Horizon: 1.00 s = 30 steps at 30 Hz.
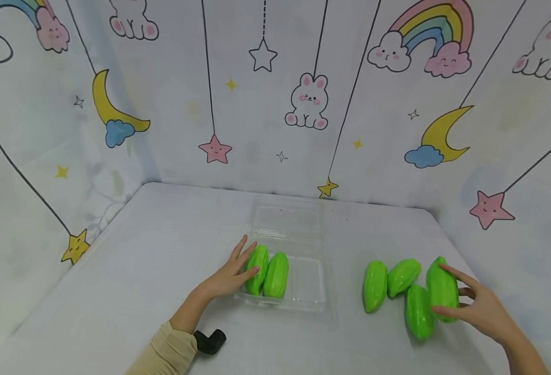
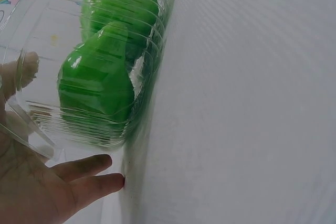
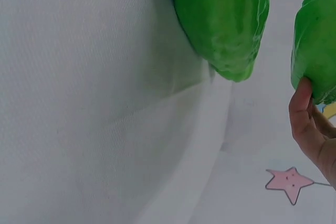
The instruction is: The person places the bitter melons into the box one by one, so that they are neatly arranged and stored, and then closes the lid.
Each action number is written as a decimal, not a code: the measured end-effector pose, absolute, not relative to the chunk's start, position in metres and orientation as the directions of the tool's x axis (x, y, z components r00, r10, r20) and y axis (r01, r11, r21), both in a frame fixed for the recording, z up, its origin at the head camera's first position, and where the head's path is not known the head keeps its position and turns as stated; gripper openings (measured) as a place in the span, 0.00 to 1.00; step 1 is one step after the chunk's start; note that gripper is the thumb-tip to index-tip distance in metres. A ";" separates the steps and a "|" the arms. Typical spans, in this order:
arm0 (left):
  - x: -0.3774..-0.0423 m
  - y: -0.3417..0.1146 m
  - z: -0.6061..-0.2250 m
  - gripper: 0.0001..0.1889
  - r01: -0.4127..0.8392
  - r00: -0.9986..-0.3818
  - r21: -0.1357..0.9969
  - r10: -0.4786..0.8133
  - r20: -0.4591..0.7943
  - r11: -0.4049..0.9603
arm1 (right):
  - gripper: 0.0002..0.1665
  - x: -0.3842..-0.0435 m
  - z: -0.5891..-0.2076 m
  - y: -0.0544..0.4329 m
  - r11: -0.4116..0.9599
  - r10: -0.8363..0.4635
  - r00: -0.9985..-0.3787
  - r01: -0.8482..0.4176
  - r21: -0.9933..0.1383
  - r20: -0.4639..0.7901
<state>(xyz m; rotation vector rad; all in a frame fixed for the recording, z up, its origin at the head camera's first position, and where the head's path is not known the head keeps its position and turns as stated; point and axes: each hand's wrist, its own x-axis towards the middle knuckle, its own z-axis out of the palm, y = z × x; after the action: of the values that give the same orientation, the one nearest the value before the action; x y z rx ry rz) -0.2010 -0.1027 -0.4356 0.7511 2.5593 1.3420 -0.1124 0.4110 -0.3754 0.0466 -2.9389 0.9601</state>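
A clear hinged plastic box [image 1: 305,278] stands mid-table with its lid [image 1: 287,219] folded back. Two long, glossy, ridged green fruits [image 1: 276,276] lie side by side in its left part; they also show through the box wall [image 2: 100,77] in the left wrist view. My left hand [image 1: 226,276] is at the box's left side, fingers spread and fairly straight. Over on the right, my right hand [image 1: 479,304] pinches another green fruit [image 1: 442,291] between thumb and fingers, above the table in the right wrist view. Beside it lie three similar fruits, including a lower one [image 1: 419,312].
A small black angled object [image 1: 211,341] sits by the left sleeve [image 1: 167,346]. The white table [image 1: 163,239] backs onto a wall covering [image 1: 177,104] printed with stars, moons, rabbits and rainbows.
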 end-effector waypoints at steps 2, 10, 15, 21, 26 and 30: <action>-0.201 -0.103 -0.436 0.35 0.357 -0.864 0.804 0.496 0.090 0.476 | 0.52 -0.113 -0.374 0.406 0.800 -0.016 -0.998 -0.051 -0.598 0.063; -0.200 -0.103 -0.434 0.35 0.351 -0.865 0.804 0.496 0.082 0.479 | 0.52 -0.117 -0.375 0.390 0.792 -0.034 -0.996 -0.081 -0.606 0.088; -0.200 -0.103 -0.433 0.35 0.350 -0.865 0.806 0.494 0.084 0.477 | 0.52 -0.121 -0.373 0.379 0.797 -0.060 -0.994 -0.100 -0.596 0.086; -0.200 -0.101 -0.433 0.35 0.360 -0.867 0.800 0.489 0.096 0.481 | 0.53 -0.124 -0.367 0.362 0.786 -0.085 -0.993 -0.119 -0.607 0.084; -0.199 -0.101 -0.433 0.35 0.360 -0.867 0.797 0.489 0.095 0.484 | 0.53 -0.126 -0.365 0.353 0.771 -0.109 -0.990 -0.141 -0.621 0.090; -0.200 -0.102 -0.433 0.35 0.360 -0.867 0.802 0.489 0.098 0.476 | 0.54 -0.127 -0.366 0.347 0.771 -0.123 -0.986 -0.167 -0.614 0.114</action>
<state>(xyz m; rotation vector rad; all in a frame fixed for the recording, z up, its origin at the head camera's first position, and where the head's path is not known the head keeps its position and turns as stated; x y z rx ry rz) -0.1996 -0.1018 -0.4334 0.7452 2.5724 1.3452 -0.1269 0.3468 -0.3662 0.2371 -2.8925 1.0134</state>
